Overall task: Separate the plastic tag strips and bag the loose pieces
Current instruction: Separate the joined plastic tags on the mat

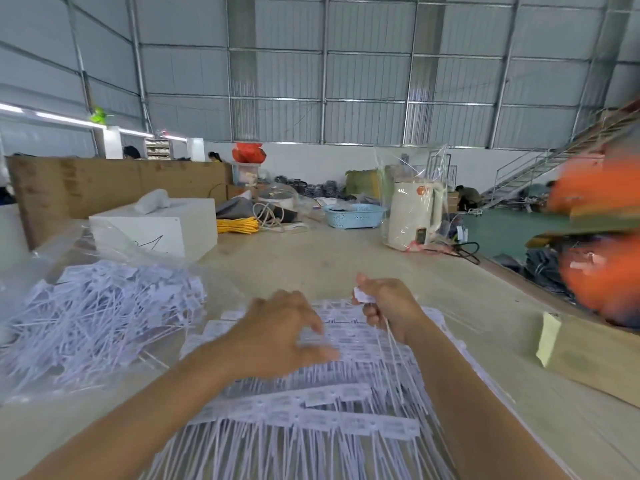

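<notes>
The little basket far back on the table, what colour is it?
Light blue basket, head view.

Surface: a long pale table (pixel 346 258), running away toward the far wall.
Near middle: sheets of joined plastic tag strips (pixel 311 407), stacked flat, their thin tails pointing at the near edge.
Left: a clear plastic bag (pixel 52 251) lying open, with a heap of loose tags (pixel 104 313) on it.
Behind the heap: a white box (pixel 156 226).
Further back: a coil of yellow cord (pixel 237 225), a light blue basket (pixel 355 215).
Right of centre: a cream kettle (pixel 414 216) wrapped in clear film, a black cable (pixel 464 252) beside it.
Right edge: a cardboard piece (pixel 588 358) with a yellowish flap.
</notes>
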